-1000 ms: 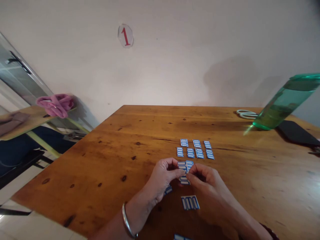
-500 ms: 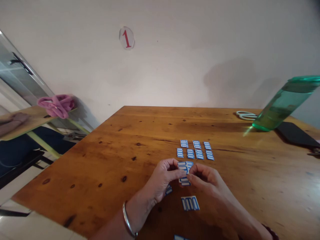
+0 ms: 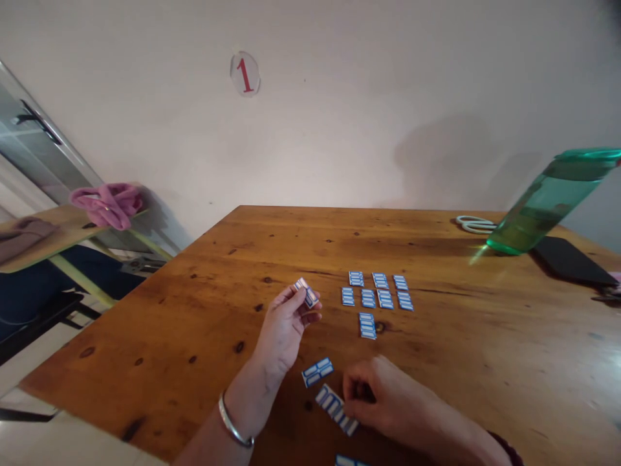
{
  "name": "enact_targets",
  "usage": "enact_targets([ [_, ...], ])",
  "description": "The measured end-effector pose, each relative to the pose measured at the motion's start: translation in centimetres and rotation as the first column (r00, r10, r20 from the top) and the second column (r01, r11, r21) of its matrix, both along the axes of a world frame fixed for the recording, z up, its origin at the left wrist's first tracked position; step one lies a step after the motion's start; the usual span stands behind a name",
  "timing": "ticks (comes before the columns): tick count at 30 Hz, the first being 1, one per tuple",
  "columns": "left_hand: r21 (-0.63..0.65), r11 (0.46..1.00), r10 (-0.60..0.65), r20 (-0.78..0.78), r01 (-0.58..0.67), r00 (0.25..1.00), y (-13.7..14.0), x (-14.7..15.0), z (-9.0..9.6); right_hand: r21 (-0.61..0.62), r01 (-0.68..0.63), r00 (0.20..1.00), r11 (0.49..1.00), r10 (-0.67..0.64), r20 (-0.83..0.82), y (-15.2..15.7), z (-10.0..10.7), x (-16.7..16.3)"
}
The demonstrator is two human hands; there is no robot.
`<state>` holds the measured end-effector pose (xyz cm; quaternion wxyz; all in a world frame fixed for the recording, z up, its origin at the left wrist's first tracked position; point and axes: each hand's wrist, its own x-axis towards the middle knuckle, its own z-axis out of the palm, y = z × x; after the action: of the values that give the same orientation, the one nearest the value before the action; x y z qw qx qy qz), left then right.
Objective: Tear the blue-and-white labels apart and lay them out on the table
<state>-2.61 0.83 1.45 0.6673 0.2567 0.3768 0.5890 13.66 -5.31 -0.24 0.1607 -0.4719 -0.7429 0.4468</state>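
Observation:
My left hand (image 3: 286,323) is raised over the table, thumb and fingers closed on a small white label sheet with blue-bordered blanks (image 3: 306,294). Low over the tabletop, my right hand (image 3: 381,395) is curled, its thumb and fingertips pinching the right edge of a long strip of the same labels (image 3: 334,409). Just above that strip lies a tilted label piece (image 3: 317,372). A single piece (image 3: 367,325) rests ahead of my right hand. Beyond it, several label pieces (image 3: 368,298) are laid out in two rows. Part of another label piece (image 3: 350,460) shows at the bottom edge.
On the wooden table (image 3: 218,291), a green bottle (image 3: 543,207) stands at the right beside a dark flat case (image 3: 572,262) and a coiled white cable (image 3: 475,224). A neighbouring table at left holds a pink fluffy item (image 3: 110,204); a person's sleeve (image 3: 26,236) rests there.
My hands have parted: the left moved left and up with a label sheet, the right came down toward me. A label piece now lies below the rows; the nearer piece has shifted left.

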Motion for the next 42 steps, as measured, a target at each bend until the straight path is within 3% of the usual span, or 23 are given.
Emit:
enact_targets([
  [4,-0.015,0.999,-0.037,-0.003,0.037,0.999,-0.1,0.1,-0.2,0.142,-0.008,0.992,0.99,-0.01,0.126,0.0,-0.1,-0.6],
  [7,-0.032,0.999,-0.031,-0.011,0.031,0.999,-0.2,0.2,-0.3,0.355,0.048,0.983,0.934,-0.107,0.149,0.6,0.2,-1.3],
  [10,-0.046,0.999,-0.025,-0.015,0.024,1.0,-0.2,0.3,-0.3,0.488,-0.025,0.97,0.873,-0.098,0.224,1.0,0.4,-2.2],
  [16,-0.052,0.998,-0.043,-0.006,0.042,0.999,-0.2,0.3,-0.3,0.548,-0.189,0.901,0.815,-0.078,0.426,0.9,-0.3,-3.2],
  [22,-0.054,0.997,-0.057,-0.028,0.056,0.998,-0.3,0.4,-0.4,0.515,-0.232,0.886,0.825,-0.039,0.461,0.8,-0.2,-3.4],
  [27,-0.067,0.994,-0.096,-0.067,0.091,0.993,-0.4,0.7,-0.4,0.396,-0.154,0.94,0.905,0.011,0.341,0.5,-0.1,-3.4],
  [30,-0.063,0.991,-0.121,-0.09,0.115,0.989,-0.5,1.0,-0.6,0.284,0.034,0.997,0.958,-0.054,0.062,0.5,-0.3,-2.8],
  [32,-0.067,0.99,-0.131,-0.099,0.125,0.986,-0.7,1.2,-0.7,0.09,0.174,0.971,0.981,-0.155,-0.18,0.8,-0.4,-2.0],
  [34,-0.073,0.987,-0.15,-0.105,0.143,0.983,-1.0,1.5,-0.8,-0.132,0.27,0.864,0.954,-0.3,-0.405,1.4,-0.4,-1.2],
  [37,-0.041,0.979,-0.204,-0.124,0.201,0.971,-1.4,2.1,-0.8,-0.375,0.309,0.619,0.874,-0.484,-0.619,2.0,-0.5,-0.2],
  [39,-0.015,0.971,-0.238,-0.147,0.239,0.96,-1.7,2.5,-0.9,-0.467,0.295,0.51,0.833,-0.551,-0.661,2.2,-0.6,0.1],
  [42,-0.02,0.965,-0.261,-0.175,0.261,0.949,-2.0,2.9,-1.0,-0.522,0.289,0.438,0.802,-0.596,-0.673,2.3,-0.6,0.1],
])
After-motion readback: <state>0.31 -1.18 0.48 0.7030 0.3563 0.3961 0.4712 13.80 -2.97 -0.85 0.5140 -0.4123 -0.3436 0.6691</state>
